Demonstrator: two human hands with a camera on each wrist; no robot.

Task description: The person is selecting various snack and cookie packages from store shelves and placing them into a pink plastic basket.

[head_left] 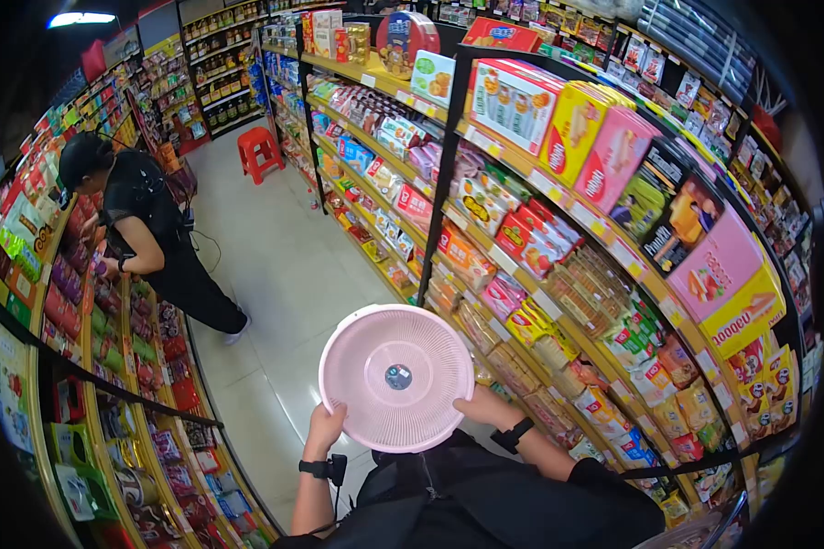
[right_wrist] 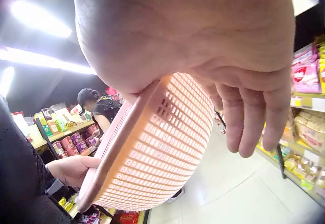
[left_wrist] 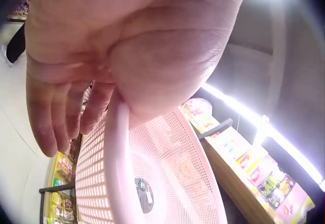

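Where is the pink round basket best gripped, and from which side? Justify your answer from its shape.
Grip the thick rolled rim of the pink basket, coming from two opposite sides, as the left hand and right hand do. It is wide and round and shows no handles. The slotted wall curves away, so the rim probably gives the surest pinch.

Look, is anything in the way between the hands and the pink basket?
No, nothing visible is. The left hand and the right hand both hold the pink plastic basket by its rim, one on each side, with skin right on the plastic.
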